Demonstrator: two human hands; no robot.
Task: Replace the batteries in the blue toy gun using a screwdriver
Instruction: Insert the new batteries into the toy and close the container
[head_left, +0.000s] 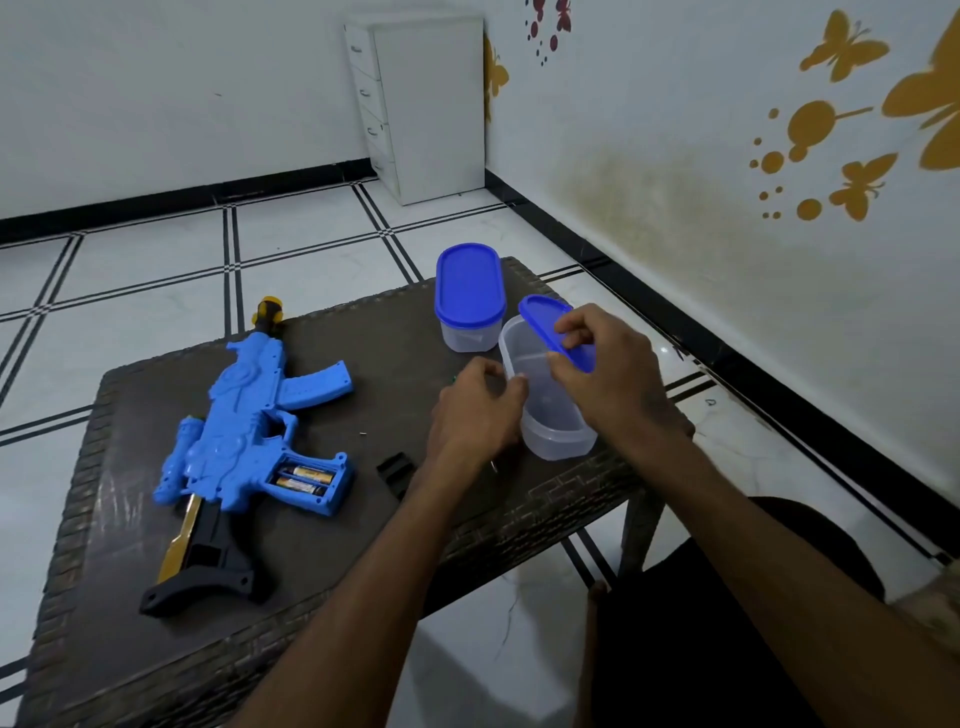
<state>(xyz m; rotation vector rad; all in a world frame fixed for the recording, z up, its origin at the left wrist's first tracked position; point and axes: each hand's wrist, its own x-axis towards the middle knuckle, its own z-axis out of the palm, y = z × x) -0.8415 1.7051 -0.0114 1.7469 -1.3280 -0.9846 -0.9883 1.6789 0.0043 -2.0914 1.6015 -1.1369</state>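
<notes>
- A dark woven tabletop stands on white tiled floor beside a wall with butterfly decals.
- The blue toy gun lies at the tabletop's left, its grip compartment open, two batteries showing.
- The right hand pinches a blue lid above a clear container; the left hand, fingers curled, touches its rim.

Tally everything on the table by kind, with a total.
Blue toy gun: 1
Batteries in its open compartment: 2
Black battery cover: 1
Clear containers: 2, one closed, one open
Blue lids: 2, one on the closed container, one held in the right hand
Small screw: 1
Total: 9
</notes>
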